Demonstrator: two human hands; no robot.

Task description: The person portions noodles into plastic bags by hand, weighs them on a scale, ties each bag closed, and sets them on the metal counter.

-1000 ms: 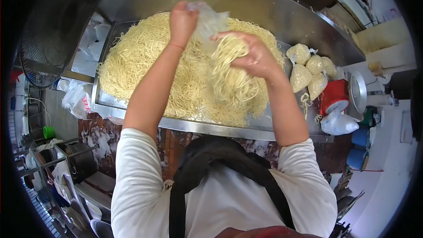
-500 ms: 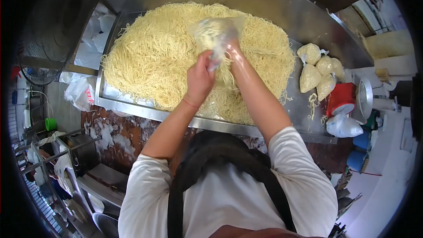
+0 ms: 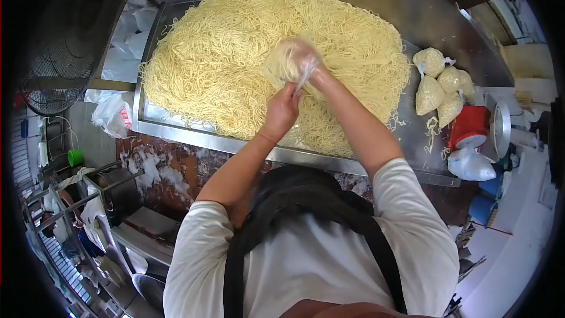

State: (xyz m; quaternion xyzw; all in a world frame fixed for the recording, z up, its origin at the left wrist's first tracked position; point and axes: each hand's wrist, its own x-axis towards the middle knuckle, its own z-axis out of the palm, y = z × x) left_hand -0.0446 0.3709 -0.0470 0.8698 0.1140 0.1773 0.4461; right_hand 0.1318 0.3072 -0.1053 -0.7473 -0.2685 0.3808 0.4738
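Compared with a second ago, when the right hand [image 3: 303, 58] clutched a clump of noodles outside the clear plastic bag [image 3: 273, 69], that hand is now inside it, with pale noodles showing through the film. Left hand [image 3: 281, 109], just toward seven o'clock of the right, pinches the bag's gathered mouth close against the right wrist. Blur and film cover the right hand's fingers, so I cannot tell whether they are spread or closed on the noodles.

Both hands and the bag are over the middle of a broad noodle heap [image 3: 218, 53] on the steel bench [image 3: 426, 156]. Right forearm hides part of the heap toward five o'clock; the left one crosses the bench's front rim toward seven.

Taking the heap as the dial, tied noodle bags [image 3: 431, 95] sit together near three o'clock, loose strands [image 3: 431, 131] below them. Between three and four stands a red scale [image 3: 472, 122] with a round metal dish [image 3: 501, 129]; a white plastic bundle [image 3: 471, 165] lies beside it at four. Toward nine is a fan [image 3: 59, 82], and a red-lettered bag [image 3: 112, 115] hangs between eight and nine.
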